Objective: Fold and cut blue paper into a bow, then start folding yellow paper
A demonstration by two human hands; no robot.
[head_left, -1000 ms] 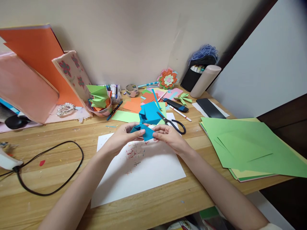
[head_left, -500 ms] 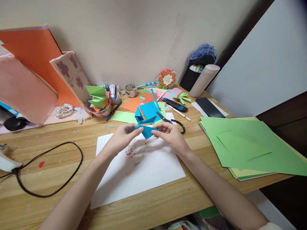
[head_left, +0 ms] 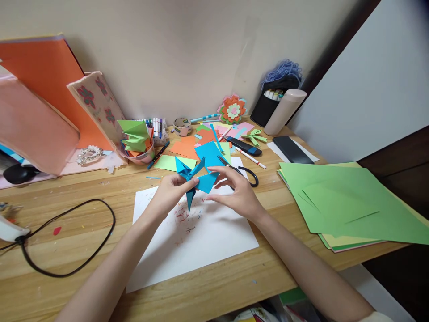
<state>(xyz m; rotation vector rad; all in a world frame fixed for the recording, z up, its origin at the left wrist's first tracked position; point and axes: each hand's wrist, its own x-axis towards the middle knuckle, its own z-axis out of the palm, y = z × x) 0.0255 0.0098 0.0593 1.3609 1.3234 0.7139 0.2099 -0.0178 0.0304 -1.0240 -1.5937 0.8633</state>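
Note:
A folded blue paper figure (head_left: 207,182) with several pointed flaps is held above the white sheet (head_left: 217,230). My left hand (head_left: 172,190) pinches its middle between thumb and fingers. Close to its right flap is my right hand (head_left: 236,190), thumb and fingers apart; whether a fingertip touches the flap I cannot tell. One narrow point of the figure hangs down toward the red-marked sheet. Behind it lie a flat blue paper piece (head_left: 209,152) and black-handled scissors (head_left: 250,175), partly covered by my right hand.
A stack of green paper (head_left: 342,201) lies at the right, near a black phone (head_left: 292,150). At the back stand a bottle (head_left: 284,112) and a pink cup (head_left: 144,156) holding folded paper. A box cutter (head_left: 246,146) rests among paper scraps. A black cord loop (head_left: 114,219) lies left.
The blue paper figure has turned in my left hand, so its flaps now spread out and one point hangs down. My right hand has loosened its pinch and opened its fingers.

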